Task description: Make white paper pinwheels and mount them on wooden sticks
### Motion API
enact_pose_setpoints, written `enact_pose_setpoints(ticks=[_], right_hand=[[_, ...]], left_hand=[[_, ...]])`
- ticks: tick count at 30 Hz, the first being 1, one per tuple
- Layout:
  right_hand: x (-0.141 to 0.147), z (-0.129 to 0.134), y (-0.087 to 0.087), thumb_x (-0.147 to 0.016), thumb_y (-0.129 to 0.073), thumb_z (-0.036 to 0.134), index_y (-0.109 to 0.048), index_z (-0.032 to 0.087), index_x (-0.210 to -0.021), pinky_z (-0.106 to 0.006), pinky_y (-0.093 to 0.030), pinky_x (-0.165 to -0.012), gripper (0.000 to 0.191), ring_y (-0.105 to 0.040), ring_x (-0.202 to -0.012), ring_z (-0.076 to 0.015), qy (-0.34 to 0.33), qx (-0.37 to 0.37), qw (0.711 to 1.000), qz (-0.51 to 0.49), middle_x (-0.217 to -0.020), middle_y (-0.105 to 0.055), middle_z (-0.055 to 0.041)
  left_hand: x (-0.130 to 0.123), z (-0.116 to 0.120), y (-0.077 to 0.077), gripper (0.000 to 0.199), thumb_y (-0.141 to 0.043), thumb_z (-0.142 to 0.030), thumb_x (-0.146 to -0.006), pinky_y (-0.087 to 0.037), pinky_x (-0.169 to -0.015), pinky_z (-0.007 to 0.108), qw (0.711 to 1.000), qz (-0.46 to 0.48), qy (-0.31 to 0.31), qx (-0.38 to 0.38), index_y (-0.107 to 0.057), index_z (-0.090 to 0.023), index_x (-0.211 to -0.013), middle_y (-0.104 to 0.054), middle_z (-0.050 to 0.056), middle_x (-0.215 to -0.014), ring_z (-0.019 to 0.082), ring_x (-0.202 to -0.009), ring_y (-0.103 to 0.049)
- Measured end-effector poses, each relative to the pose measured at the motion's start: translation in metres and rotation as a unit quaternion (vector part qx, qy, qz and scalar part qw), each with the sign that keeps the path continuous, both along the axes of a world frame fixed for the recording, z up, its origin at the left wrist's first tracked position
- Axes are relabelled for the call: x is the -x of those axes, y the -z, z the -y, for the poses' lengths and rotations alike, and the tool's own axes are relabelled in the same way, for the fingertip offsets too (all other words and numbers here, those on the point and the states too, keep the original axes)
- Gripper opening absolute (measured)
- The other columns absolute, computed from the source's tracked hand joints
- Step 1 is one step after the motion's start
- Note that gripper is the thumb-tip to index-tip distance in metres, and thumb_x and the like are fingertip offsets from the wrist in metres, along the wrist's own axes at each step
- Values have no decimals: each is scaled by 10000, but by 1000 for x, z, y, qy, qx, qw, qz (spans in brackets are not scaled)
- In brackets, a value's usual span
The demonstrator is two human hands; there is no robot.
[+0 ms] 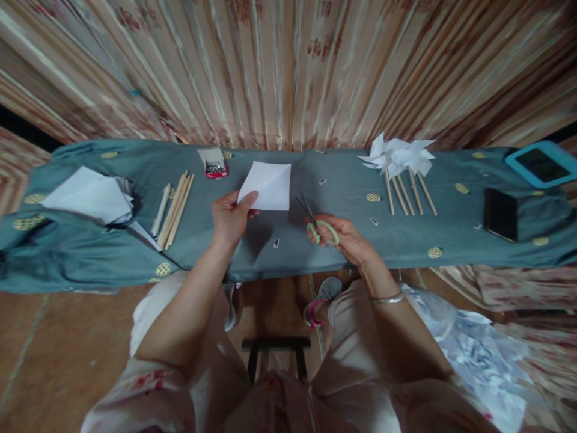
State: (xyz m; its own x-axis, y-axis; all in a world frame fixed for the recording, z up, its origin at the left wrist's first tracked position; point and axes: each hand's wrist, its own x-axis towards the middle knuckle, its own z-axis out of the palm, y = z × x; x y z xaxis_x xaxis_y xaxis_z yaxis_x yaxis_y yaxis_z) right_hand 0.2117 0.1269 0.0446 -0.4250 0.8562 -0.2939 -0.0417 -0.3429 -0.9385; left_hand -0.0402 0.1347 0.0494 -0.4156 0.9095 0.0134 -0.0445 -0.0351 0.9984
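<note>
My left hand (232, 218) pinches a square sheet of white paper (269, 187) by its lower left corner, above the cloth-covered table. A faint diagonal crease crosses the sheet. In my right hand (345, 237) is a pair of scissors (322, 231) with light green handles. Their blades are a little apart, point up and to the left, and stay clear of the paper's right edge. My fingers partly hide the handle loops.
On the left lie a stack of white paper (88, 195), a white stick-shaped thing (161, 209), wooden sticks (177, 210) and a small red box (216, 168). Right: paper pinwheels (399, 156) on sticks, a dark phone (501, 214), a blue-framed tablet (543, 163). A plastic bag (473, 349) sits below.
</note>
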Motion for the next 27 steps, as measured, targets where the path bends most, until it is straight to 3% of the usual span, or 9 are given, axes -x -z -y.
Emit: enact_pose_setpoints(ticks=[4, 8, 18, 27], right_hand=[[1, 6, 0, -682, -804, 629, -735, 156, -1114, -258, -435, -585, 644, -583, -690, -132, -83, -30, 996, 7, -821, -702, -45], [5, 6, 4, -696, -796, 621, -737, 157, -1129, -248, -434, -575, 638, -566, -659, -118, -119, -32, 992, 13, -795, -699, -34], [11, 8, 3, -705, -818, 530, -755, 163, -1079, -245, -451, -569, 528, -559, -618, -103, -113, -19, 993, -1, -746, -689, -12], [13, 9, 2, -698, -830, 496, -765, 165, -1050, -250, -473, -581, 487, -557, -613, -98, -105, -11, 994, -5, -736, -679, -7]], left_hand=[[2, 0, 0, 253, -808, -393, -680, -442, -435, 198, 1000, -10, -8, 5, -693, -169, -664, -653, -16, -593, 90, -450, -549], [1, 1, 1, 264, -807, -392, -696, -463, -448, 206, 1000, -27, -1, -3, -677, -173, -627, -639, -22, -581, 96, -457, -555], [-7, 5, -2, 232, -776, -286, -754, -483, -474, 230, 999, -48, 8, 25, -659, -199, -574, -619, -27, -569, 107, -470, -548], [-7, 5, 2, 233, -775, -308, -761, -488, -484, 237, 999, -45, 14, 14, -662, -192, -594, -624, -27, -583, 101, -468, -545]])
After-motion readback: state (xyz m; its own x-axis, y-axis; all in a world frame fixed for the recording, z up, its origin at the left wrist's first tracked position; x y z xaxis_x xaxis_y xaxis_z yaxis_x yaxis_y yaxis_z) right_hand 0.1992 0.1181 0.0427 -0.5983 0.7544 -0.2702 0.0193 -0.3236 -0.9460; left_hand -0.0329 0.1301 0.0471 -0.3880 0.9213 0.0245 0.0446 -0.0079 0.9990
